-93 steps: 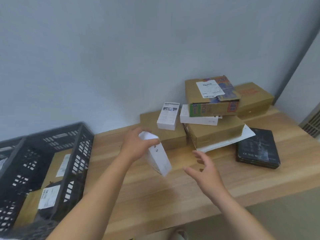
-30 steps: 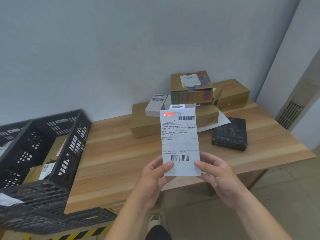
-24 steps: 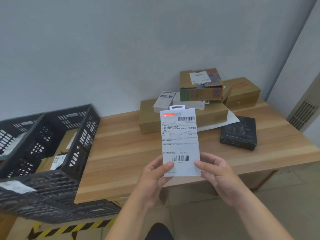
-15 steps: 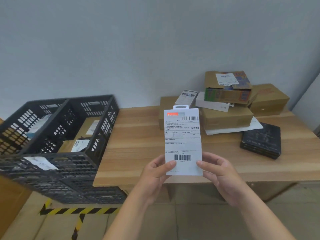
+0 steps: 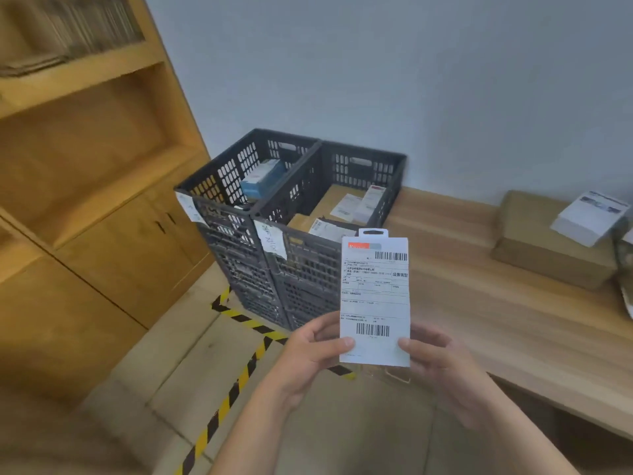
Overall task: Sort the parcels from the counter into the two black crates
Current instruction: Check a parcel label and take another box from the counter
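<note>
- Both hands are pinching the white labelled parcel (image 5: 375, 303) at its lower corners: left hand (image 5: 308, 354) on the left, right hand (image 5: 442, 365) on the right, thumbs on the front.
- Parcel is hanging upright in the air, near the right crate (image 5: 308, 269), not in either crate.
- Left crate (image 5: 233, 248) is holding a blue box (image 5: 262, 180); right crate is holding several parcels. Sorting looks partly done.
- Brown box (image 5: 541, 241) and white box (image 5: 589, 217) are waiting on the counter (image 5: 479, 303).
- Forearms are reaching forward, close together.

The shipping label (image 5: 375, 296) on the white parcel (image 5: 373, 236) shows two barcodes and 业务类型; smaller print is illegible. A paper tag (image 5: 272, 240) on the black crate (image 5: 310, 269) bears unreadable handwriting
</note>
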